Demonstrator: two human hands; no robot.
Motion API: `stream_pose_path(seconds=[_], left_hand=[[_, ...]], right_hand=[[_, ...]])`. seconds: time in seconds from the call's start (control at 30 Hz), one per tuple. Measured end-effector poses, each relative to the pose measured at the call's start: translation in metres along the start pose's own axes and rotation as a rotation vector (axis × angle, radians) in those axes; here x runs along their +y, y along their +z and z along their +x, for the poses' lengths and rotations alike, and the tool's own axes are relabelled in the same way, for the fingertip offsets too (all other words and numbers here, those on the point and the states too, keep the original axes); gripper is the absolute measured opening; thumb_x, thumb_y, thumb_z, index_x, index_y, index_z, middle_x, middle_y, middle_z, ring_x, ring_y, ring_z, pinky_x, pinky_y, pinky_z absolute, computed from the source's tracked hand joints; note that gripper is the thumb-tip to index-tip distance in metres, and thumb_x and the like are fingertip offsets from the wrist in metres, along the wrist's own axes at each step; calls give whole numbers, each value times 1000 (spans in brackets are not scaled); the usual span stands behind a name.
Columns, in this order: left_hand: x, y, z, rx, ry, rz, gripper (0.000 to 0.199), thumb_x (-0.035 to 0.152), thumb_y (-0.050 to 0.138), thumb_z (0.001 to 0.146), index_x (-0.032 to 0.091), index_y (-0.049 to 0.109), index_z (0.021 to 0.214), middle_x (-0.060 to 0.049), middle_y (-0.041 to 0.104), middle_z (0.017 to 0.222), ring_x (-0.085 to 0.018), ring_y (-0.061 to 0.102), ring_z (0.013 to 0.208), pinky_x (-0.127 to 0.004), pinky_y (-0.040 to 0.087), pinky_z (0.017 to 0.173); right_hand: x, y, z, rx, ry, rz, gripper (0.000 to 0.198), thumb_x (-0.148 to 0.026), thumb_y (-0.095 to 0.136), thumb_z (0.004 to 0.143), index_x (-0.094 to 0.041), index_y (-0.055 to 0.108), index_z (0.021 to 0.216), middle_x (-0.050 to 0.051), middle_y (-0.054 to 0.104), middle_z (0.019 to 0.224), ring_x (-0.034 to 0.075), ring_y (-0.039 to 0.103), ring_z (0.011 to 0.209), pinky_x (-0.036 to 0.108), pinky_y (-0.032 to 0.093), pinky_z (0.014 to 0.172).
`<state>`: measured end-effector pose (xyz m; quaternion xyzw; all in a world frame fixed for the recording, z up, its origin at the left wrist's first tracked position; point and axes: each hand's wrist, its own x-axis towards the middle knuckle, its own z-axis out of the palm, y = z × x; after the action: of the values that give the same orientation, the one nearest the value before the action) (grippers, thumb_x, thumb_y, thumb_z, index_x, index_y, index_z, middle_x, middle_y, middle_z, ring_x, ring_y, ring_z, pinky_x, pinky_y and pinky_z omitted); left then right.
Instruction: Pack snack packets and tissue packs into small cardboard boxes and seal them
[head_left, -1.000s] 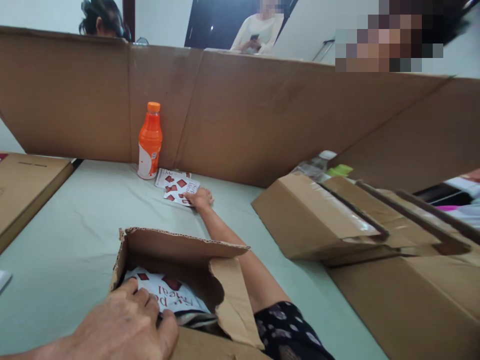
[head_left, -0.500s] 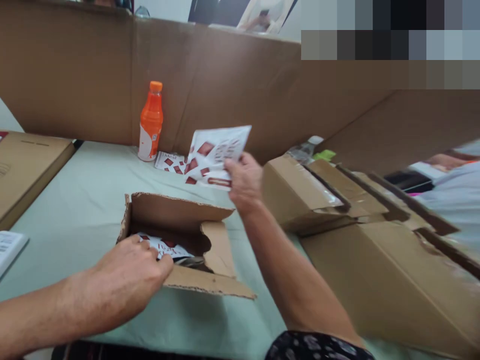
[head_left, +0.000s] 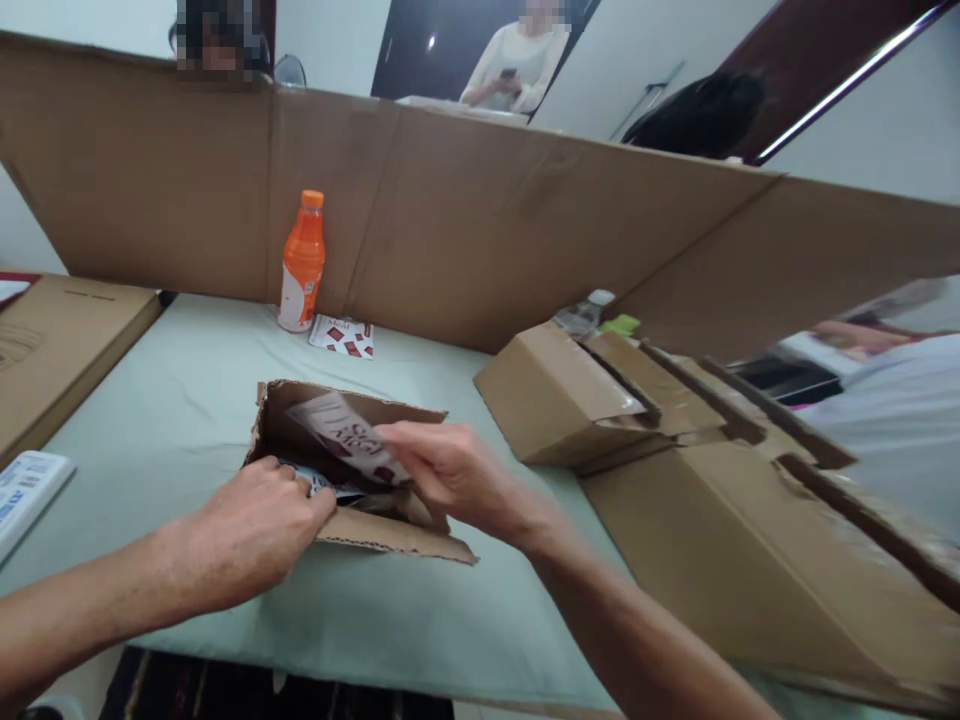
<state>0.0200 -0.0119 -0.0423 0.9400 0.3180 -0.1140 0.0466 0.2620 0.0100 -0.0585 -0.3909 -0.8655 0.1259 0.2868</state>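
A small open cardboard box (head_left: 397, 535) stands on the pale green cloth. My left hand (head_left: 259, 515) is closed over its near-left edge, fingers curled inside next to a printed packet (head_left: 311, 480) lying in the box. Pinched in my right hand (head_left: 442, 465) is a white packet (head_left: 349, 435) with dark red squares and lettering, tilted over the box opening and a little blurred. A similar packet (head_left: 341, 337) lies flat on the cloth behind the box. My left fingertips are partly hidden.
An orange drink bottle (head_left: 303, 262) stands by the tall cardboard wall (head_left: 465, 220). Larger cardboard boxes (head_left: 720, 540) stand at the right, with a clear bottle behind. At the left are a flat carton (head_left: 67, 350) and a white box (head_left: 30, 500). Other people are beyond the wall and at the right.
My right hand has brought its packet down and left, from above the cloth to the box opening. My left hand stays at the box edge. The view has tilted up slightly.
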Motion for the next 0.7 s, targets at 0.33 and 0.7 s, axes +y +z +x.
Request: stream_pose_path(seconds=[0.33, 0.7], left_hand=[[-3, 11, -11, 213, -37, -114, 22, 7, 60, 83, 15, 69, 103, -18, 65, 127, -37, 58, 125, -55, 50, 107], [-15, 26, -2, 169, 53, -245, 24, 16, 60, 93, 19, 68, 115, -12, 74, 117, -31, 66, 114, -48, 51, 105]], right_hand=[[8, 27, 34, -568, 8, 93, 37, -11, 58, 93, -22, 77, 123, 8, 79, 124, 24, 74, 113, 35, 55, 99], [137, 3, 84, 102, 504, -196, 32, -21, 48, 101, -21, 74, 120, 9, 79, 120, 23, 74, 101, 36, 60, 86]])
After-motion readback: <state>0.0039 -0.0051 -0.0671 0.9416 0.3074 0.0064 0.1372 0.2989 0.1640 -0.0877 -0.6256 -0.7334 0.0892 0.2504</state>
